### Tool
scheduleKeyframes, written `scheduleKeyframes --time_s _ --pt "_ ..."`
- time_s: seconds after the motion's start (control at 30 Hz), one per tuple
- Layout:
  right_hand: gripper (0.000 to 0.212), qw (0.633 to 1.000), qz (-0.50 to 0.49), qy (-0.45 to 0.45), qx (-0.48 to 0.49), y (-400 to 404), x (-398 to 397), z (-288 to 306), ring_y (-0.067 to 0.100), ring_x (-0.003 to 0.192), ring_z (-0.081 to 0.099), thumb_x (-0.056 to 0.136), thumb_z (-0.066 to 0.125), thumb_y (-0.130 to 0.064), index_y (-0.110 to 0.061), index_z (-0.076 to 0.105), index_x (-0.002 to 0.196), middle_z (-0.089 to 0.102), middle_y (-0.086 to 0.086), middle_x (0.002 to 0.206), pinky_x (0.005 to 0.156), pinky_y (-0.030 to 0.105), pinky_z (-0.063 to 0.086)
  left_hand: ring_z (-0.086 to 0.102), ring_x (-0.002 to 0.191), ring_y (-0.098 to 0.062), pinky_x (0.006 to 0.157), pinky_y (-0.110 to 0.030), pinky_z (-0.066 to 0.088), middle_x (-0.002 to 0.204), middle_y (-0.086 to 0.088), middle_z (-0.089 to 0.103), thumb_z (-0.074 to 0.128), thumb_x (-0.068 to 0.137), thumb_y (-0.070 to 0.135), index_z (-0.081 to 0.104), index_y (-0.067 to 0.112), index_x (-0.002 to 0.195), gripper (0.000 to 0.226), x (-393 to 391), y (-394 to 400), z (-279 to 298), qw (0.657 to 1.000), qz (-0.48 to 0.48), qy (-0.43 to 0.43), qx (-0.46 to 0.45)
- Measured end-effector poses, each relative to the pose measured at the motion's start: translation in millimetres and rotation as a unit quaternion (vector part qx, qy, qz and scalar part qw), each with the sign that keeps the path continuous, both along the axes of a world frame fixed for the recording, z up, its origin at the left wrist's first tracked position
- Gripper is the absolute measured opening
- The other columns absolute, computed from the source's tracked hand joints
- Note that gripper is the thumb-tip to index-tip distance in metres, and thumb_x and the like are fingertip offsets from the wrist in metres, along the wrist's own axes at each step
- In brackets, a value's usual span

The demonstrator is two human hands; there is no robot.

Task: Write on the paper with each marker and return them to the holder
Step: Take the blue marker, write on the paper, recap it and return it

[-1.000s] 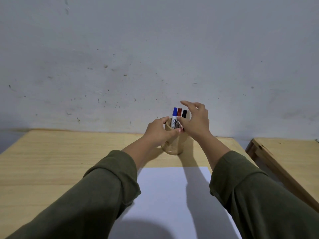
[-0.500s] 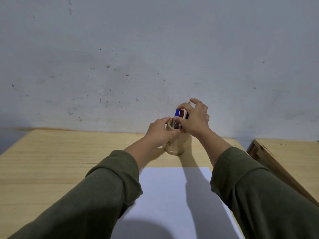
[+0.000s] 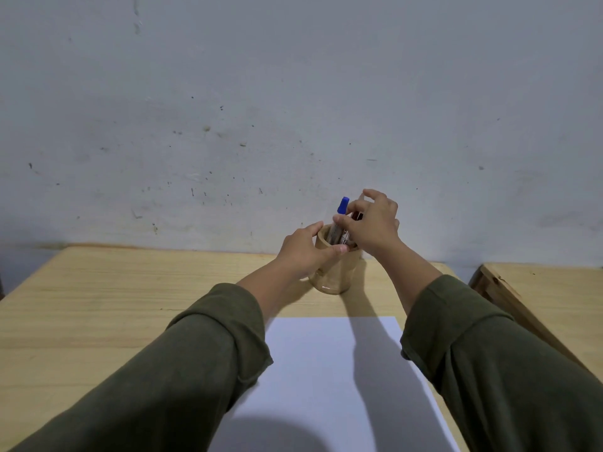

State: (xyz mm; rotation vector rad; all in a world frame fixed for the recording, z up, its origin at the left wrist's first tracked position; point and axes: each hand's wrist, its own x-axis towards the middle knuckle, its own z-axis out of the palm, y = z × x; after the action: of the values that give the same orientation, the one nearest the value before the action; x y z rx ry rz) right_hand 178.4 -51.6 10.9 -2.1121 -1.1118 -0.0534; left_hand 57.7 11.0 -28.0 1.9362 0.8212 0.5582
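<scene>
A tan cylindrical holder [image 3: 336, 275] stands near the wall at the back of the wooden table [image 3: 98, 308]. My left hand [image 3: 306, 252] is wrapped around its left side and rim. My right hand [image 3: 372, 223] pinches the blue-capped marker [image 3: 341, 213], which is tilted and raised partly out of the holder. The other markers [image 3: 355, 220] are mostly hidden behind my right hand. A blank white sheet of paper [image 3: 326, 370] lies in front of me between my arms.
A grey marked wall rises right behind the holder. A second wooden table [image 3: 538, 288] stands to the right across a narrow gap. My green sleeves cover the table's front corners.
My right hand went from open fingers over the marker tops to pinching the blue marker, which has risen and tilted out of the holder. My left hand stayed on the holder.
</scene>
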Motion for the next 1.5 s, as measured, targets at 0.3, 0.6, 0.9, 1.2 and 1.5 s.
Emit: scheduleKeyframes --time_s 0.3,0.6,0.9,1.2,1.5 --pt "0.017 0.975 0.079 0.128 0.162 -24 -18 61 0.014 0.093 0.059 0.089 0.060 -0.028 -0.013 0.062 0.098 0.065 -0.001 0.097 0.077 0.022 0.044 0.045 0.129 -0.018 0.102 -0.027 0.032 0.137 0.002 0.053 0.055 0.083 0.051 0.048 0.021 0.133 0.058 -35 -1 31 0.994 0.068 -0.065 0.055" --pt "0.010 0.931 0.209 0.247 0.170 -71 -97 55 -0.002 0.064 0.063 0.091 0.059 -0.026 -0.019 0.066 0.088 0.073 -0.009 0.076 0.058 0.017 0.044 0.055 0.112 -0.008 0.098 -0.026 0.040 0.116 0.008 0.066 0.053 0.089 0.041 0.065 0.027 0.113 0.030 -104 -33 88 0.982 0.067 -0.169 0.058" --pt "0.012 0.920 0.259 0.270 0.117 -102 -168 22 0.001 0.064 0.060 0.089 0.061 -0.027 -0.018 0.070 0.088 0.073 -0.009 0.073 0.052 0.012 0.040 0.060 0.099 -0.004 0.085 -0.016 0.042 0.098 0.012 0.068 0.061 0.086 0.027 0.068 0.033 0.097 0.014 -171 -71 78 0.988 0.004 -0.152 0.014" --pt "0.029 0.859 0.356 0.362 0.068 -121 -188 23 0.017 0.083 0.066 0.097 0.046 -0.015 -0.033 0.062 0.112 0.074 0.007 0.102 0.068 0.022 0.050 0.053 0.104 -0.010 0.086 -0.027 0.036 0.107 0.001 0.062 0.057 0.089 0.026 0.066 0.025 0.099 0.013 -210 -74 71 0.982 0.060 -0.159 -0.086" --pt "0.034 0.789 0.402 0.455 0.099 -120 -185 11 0.010 0.098 0.064 0.085 0.062 -0.016 -0.038 0.065 0.111 0.070 -0.010 0.112 0.080 0.028 0.044 0.051 0.106 -0.011 0.077 -0.026 0.038 0.108 0.003 0.059 0.053 0.091 0.028 0.065 0.028 0.100 0.015 -208 -78 68 0.966 0.076 -0.199 -0.145"
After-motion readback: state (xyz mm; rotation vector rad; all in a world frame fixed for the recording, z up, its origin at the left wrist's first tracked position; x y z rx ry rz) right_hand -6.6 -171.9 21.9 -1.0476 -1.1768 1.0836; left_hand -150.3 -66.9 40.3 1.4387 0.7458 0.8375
